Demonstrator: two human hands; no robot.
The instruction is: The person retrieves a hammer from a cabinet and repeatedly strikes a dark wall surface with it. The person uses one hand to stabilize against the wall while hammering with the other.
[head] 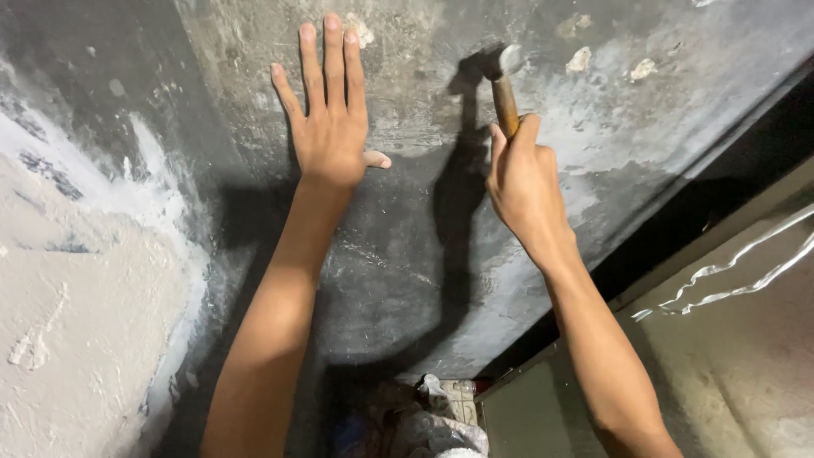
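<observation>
Up against a dark grey wall (424,254), seen from the head camera, two bare arms reach forward. The left hand (331,127) lies flat on the wall with fingers spread and holds nothing. The right hand (524,182) is closed in a fist around the wooden handle of a hammer (505,97), gripping near the lower end of what shows, with the thumb up along the shaft. The hammer's metal head sits at the top, touching or just off the wall surface; its shadow falls to the left on the wall, between the two hands.

By the look of it, the hammer should handle as a stiff, top-heavy tool: the weight sits in the metal head, the wooden handle is hard and likely dry enough to grip well. Holding low on the handle, as the hand does, would give the most swing; nearer the head would give more control.

Count: one hammer, two hands, and several pale chipped spots (580,59) in the wall near the hammer head, at least three to its right and one (360,30) just beside the left fingertips. To the left, a wide area of rough white plaster (76,280) covers the wall. At the bottom, some crumpled bags or cloth (432,420) lie on the floor, too dim to tell apart. On the right, pale streaks run across a smooth greenish surface (729,339).
</observation>
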